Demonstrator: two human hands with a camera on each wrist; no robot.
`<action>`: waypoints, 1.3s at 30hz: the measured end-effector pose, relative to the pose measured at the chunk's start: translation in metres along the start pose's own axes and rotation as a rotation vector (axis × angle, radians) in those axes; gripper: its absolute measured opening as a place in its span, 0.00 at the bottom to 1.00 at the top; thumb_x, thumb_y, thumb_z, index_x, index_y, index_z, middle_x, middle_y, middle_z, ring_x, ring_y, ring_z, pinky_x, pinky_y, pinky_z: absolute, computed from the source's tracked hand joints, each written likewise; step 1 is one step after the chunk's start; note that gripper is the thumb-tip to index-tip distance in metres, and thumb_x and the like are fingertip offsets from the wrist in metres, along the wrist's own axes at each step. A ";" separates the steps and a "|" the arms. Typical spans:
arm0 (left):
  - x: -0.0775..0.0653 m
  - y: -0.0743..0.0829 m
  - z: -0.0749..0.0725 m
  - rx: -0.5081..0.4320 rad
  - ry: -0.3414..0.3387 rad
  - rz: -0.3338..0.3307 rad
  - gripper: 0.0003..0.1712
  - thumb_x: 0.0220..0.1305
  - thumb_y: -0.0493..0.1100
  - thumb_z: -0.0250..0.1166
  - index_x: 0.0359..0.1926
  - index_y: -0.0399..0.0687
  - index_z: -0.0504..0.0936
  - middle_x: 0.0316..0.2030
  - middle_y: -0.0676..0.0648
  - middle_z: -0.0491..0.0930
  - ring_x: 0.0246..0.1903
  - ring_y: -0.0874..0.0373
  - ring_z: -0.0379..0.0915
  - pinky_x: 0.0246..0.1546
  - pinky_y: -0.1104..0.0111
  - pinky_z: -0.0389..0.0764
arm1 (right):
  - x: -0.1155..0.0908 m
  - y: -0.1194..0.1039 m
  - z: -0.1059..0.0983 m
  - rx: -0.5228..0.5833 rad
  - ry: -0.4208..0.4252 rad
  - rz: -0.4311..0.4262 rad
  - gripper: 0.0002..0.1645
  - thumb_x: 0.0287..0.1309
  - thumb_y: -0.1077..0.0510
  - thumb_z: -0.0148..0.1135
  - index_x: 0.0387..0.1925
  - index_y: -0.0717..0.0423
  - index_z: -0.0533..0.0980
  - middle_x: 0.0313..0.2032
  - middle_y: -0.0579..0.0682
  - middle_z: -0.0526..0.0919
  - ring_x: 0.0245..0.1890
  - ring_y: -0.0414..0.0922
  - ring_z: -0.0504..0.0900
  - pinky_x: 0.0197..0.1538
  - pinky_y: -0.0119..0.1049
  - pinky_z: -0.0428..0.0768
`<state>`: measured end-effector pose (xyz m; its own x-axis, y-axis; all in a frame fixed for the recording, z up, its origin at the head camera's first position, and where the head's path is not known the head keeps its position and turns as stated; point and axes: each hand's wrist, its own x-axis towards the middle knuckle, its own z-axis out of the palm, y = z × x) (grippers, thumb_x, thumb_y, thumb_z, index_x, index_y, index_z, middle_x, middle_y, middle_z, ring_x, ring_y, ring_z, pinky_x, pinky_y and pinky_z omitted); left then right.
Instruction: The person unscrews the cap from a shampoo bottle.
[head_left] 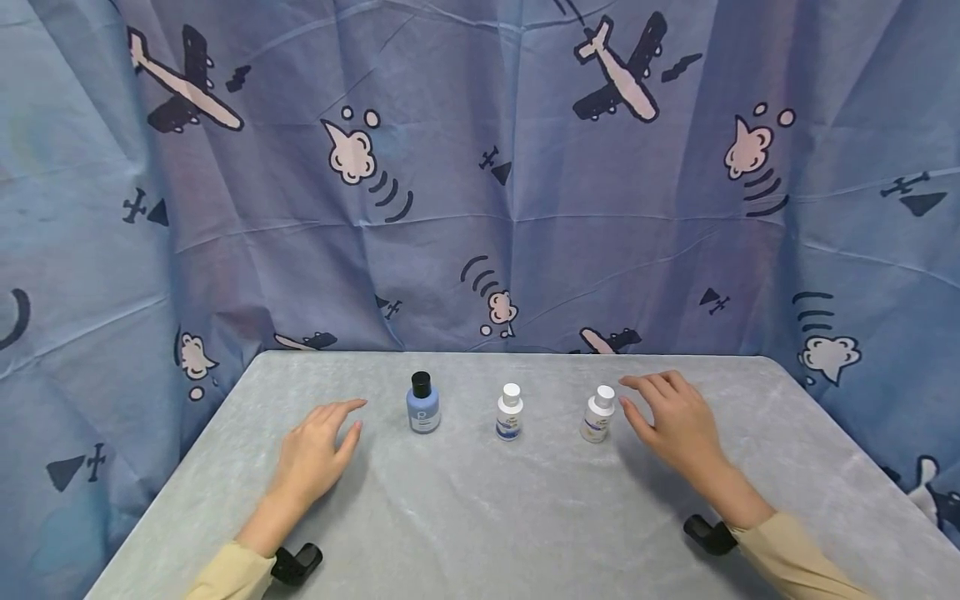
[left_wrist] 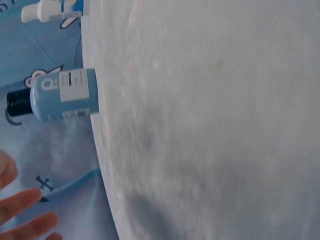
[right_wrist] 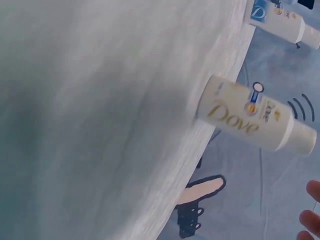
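Observation:
Three small bottles stand in a row on the table. Leftmost is a blue bottle (head_left: 423,410) with a black cap, its label also showing in the left wrist view. A white bottle (head_left: 509,417) with a blue lower label is in the middle. On the right, a white Dove bottle (right_wrist: 245,114) with gold lettering tilts slightly in the head view. My left hand (head_left: 315,446) hovers left of the blue bottle, fingers loosely extended and holding nothing. My right hand (head_left: 675,421) is just right of the Dove bottle, fingertips and thumb close to its cap, gripping nothing.
A pale cloth covers the table (head_left: 465,517). Behind it and along both sides hangs a blue curtain (head_left: 450,167) printed with planes and clouds. Each wrist carries a black camera mount (head_left: 296,565) near the sleeve.

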<state>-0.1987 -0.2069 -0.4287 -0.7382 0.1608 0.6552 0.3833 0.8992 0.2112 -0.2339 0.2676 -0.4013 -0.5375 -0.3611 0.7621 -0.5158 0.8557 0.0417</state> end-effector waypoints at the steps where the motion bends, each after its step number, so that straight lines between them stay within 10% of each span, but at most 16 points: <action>1: 0.000 0.002 0.001 0.002 0.029 -0.003 0.16 0.58 0.42 0.65 0.49 0.51 0.83 0.43 0.47 0.85 0.43 0.49 0.81 0.27 0.55 0.80 | 0.001 -0.002 0.001 0.002 0.008 -0.001 0.17 0.48 0.55 0.65 0.42 0.56 0.81 0.33 0.53 0.84 0.34 0.51 0.75 0.31 0.47 0.74; 8: 0.003 0.017 0.003 -0.023 0.122 -0.067 0.15 0.55 0.39 0.66 0.46 0.51 0.84 0.40 0.47 0.86 0.39 0.48 0.82 0.19 0.60 0.77 | 0.007 -0.012 0.009 0.026 0.055 -0.034 0.14 0.51 0.52 0.63 0.39 0.55 0.81 0.31 0.51 0.83 0.33 0.50 0.75 0.30 0.45 0.74; 29: 0.022 0.048 0.010 -0.413 -0.067 -0.403 0.20 0.60 0.39 0.64 0.54 0.48 0.79 0.48 0.47 0.84 0.42 0.54 0.80 0.35 0.69 0.80 | 0.029 -0.056 0.029 0.177 0.081 -0.027 0.19 0.45 0.60 0.70 0.43 0.53 0.79 0.32 0.48 0.84 0.31 0.45 0.81 0.28 0.39 0.78; 39: 0.024 0.057 0.018 -0.513 -0.078 -0.417 0.24 0.60 0.37 0.64 0.58 0.44 0.76 0.50 0.43 0.81 0.44 0.51 0.78 0.38 0.66 0.79 | 0.038 -0.079 0.037 0.261 0.034 0.027 0.23 0.47 0.58 0.70 0.48 0.55 0.77 0.34 0.51 0.84 0.28 0.44 0.79 0.29 0.38 0.78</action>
<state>-0.2045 -0.1449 -0.4140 -0.9126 -0.1121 0.3932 0.2581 0.5881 0.7665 -0.2383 0.1723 -0.3999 -0.5332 -0.3230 0.7819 -0.6585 0.7387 -0.1439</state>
